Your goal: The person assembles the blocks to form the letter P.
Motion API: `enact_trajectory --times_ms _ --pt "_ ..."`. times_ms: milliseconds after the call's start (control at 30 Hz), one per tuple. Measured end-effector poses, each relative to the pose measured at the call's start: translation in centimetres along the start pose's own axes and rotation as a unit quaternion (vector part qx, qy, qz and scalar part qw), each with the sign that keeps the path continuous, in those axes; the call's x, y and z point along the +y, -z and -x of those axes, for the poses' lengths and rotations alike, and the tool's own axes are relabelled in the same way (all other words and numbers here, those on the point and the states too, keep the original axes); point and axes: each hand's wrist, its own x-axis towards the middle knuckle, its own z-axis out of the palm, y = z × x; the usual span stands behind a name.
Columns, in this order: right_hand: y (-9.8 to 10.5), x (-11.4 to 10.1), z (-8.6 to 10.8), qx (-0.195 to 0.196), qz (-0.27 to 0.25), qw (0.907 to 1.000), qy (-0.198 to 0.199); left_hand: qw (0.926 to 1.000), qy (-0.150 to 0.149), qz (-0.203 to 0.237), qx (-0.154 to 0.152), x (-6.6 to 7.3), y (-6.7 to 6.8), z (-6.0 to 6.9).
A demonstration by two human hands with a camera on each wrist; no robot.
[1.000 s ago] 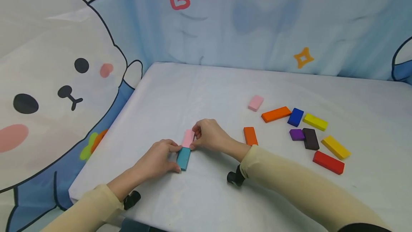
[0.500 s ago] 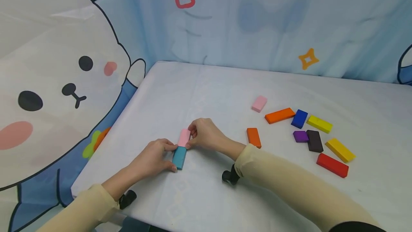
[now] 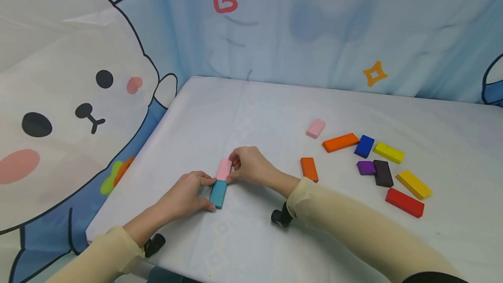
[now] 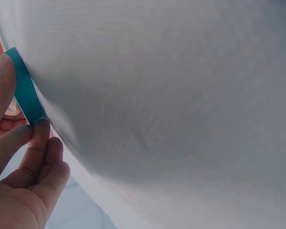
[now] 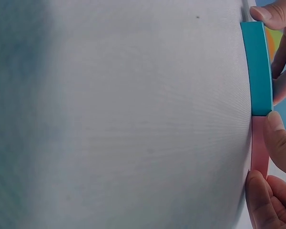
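On the white-covered table, a teal block [image 3: 218, 194] and a pink block [image 3: 224, 169] lie end to end, touching, with the pink one farther away. My left hand [image 3: 182, 198] holds the teal block by its ends, thumb at the near end and fingertips near the join. My right hand [image 3: 251, 165] pinches the pink block by its ends from the right side. The right wrist view shows the teal block [image 5: 258, 71] and pink block [image 5: 259, 143] flush at their short ends. In the left wrist view, the teal block [image 4: 26, 88] spans my thumb and fingertips.
To the right lie a second pink block [image 3: 316, 128], orange blocks [image 3: 340, 142], a blue block [image 3: 364, 146], a purple block [image 3: 366, 168], a dark block [image 3: 383, 173], yellow blocks [image 3: 414, 184] and a red block [image 3: 404, 202]. A printed curtain [image 3: 314, 25] hangs behind the table.
Both hands have shifted slightly left across the table together with the teal and pink blocks, mostly in the first half second. The head view also moved a little. The hold is unchanged.
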Motion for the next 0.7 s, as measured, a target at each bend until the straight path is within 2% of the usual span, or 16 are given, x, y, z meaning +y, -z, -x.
enact_trajectory --times_ms 700 --pt "0.10 0.02 0.42 0.007 -0.013 0.9999 -0.001 0.9999 -0.006 0.007 0.005 -0.01 0.11 0.46"
